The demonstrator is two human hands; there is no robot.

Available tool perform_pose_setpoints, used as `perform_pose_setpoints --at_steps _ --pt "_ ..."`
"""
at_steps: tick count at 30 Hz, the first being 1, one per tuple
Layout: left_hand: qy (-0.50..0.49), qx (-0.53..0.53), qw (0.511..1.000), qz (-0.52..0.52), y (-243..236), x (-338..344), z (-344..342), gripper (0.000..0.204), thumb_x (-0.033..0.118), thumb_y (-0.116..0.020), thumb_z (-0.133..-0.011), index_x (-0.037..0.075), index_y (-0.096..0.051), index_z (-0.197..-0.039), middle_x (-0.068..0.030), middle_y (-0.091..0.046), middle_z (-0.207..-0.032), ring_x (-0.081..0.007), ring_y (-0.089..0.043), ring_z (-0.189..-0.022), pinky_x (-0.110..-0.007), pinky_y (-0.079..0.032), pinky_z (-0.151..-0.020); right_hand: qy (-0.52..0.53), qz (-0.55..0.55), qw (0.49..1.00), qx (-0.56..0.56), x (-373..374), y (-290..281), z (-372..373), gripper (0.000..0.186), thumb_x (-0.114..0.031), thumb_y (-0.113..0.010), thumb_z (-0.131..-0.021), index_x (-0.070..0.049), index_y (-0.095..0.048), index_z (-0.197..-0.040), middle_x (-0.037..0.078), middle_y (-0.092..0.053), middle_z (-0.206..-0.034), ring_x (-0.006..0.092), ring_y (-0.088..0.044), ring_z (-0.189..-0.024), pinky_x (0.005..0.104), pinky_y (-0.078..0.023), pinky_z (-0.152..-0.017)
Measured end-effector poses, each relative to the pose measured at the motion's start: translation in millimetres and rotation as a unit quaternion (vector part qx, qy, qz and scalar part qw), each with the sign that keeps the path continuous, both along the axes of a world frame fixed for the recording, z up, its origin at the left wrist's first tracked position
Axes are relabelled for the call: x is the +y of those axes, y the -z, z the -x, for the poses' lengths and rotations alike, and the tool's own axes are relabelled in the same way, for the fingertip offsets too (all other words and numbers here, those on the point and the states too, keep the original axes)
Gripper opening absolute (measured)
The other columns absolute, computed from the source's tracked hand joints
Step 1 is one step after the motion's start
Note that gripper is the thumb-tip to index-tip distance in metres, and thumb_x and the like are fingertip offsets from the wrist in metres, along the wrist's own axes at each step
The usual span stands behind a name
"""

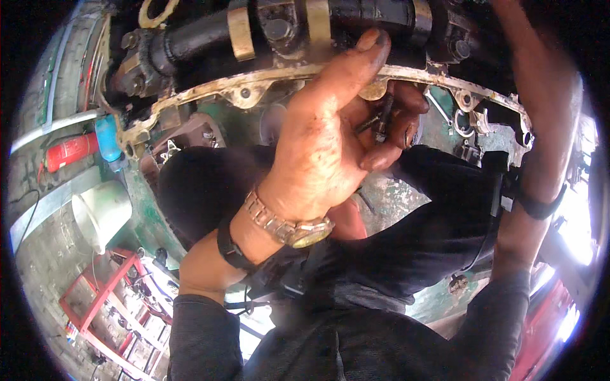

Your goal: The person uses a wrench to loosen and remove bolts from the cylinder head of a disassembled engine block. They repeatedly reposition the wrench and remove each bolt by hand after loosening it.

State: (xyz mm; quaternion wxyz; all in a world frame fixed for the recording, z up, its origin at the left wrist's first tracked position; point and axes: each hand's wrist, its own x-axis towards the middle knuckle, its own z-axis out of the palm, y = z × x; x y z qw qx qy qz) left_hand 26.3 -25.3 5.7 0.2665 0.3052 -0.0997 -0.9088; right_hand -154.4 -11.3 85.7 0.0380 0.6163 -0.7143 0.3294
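Note:
My left hand [330,133], smeared with grease and wearing a metal watch [295,230], is raised in the middle, just in front of an open engine block's rim [248,95]. Its thumb points up toward the block and the other fingers curl. A small dark bolt-like part [382,120] shows among those fingers; its exact kind cannot be made out. Behind the thumb runs a black shaft [203,38] with shiny bare bands, held by bolted caps [277,28]. My right forearm [540,120] reaches up past the block's right end, and the hand is beyond the picture's top edge.
Loose metal parts and a wrench [438,108] lie on the green surface below the rim at right. To the left are a red cylinder [71,151], a blue bottle [108,138], a white bucket [105,213] and a red metal frame [95,286]. My dark-clothed legs [406,247] are below.

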Motion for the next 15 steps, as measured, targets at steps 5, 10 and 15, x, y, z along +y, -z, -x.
perform_pose_setpoints --at_steps 5,10,15 --pt "0.017 0.034 0.998 0.041 6.4 -3.7 -1.6 0.070 0.065 -0.043 -0.090 -0.002 -0.065 -0.087 -0.0129 -0.053 -0.064 -0.0168 -0.038 -0.045 -0.026 -0.029 -0.041 0.007 0.051 0.996 0.076 -9.3 3.1 -29.0 0.024 -0.019 -0.061 -0.092 -0.001 -0.064 -0.077 0.007 -0.061 -0.065 0.0123 -0.057 -0.052 0.0291 -0.048 -0.050" --pt "0.012 0.048 0.998 0.024 5.6 -4.0 -2.4 0.073 0.067 -0.040 -0.090 -0.003 -0.062 -0.091 -0.0122 -0.051 -0.064 -0.0166 -0.034 -0.043 -0.027 -0.028 -0.041 -0.027 0.050 0.997 0.044 -4.8 1.0 -14.7 0.024 -0.018 -0.060 -0.091 0.001 -0.065 -0.078 0.010 -0.063 -0.067 0.0154 -0.056 -0.051 0.0300 -0.049 -0.050" --pt "0.025 0.059 0.996 0.056 11.3 -5.0 -4.8 0.073 0.066 -0.040 -0.091 -0.004 -0.061 -0.092 -0.0124 -0.050 -0.065 -0.0167 -0.033 -0.043 -0.027 -0.028 -0.041 -0.014 0.057 0.996 0.065 -3.5 2.8 -10.9 0.024 -0.018 -0.060 -0.091 0.001 -0.065 -0.076 0.010 -0.062 -0.061 0.0161 -0.056 -0.050 0.0317 -0.048 -0.052"
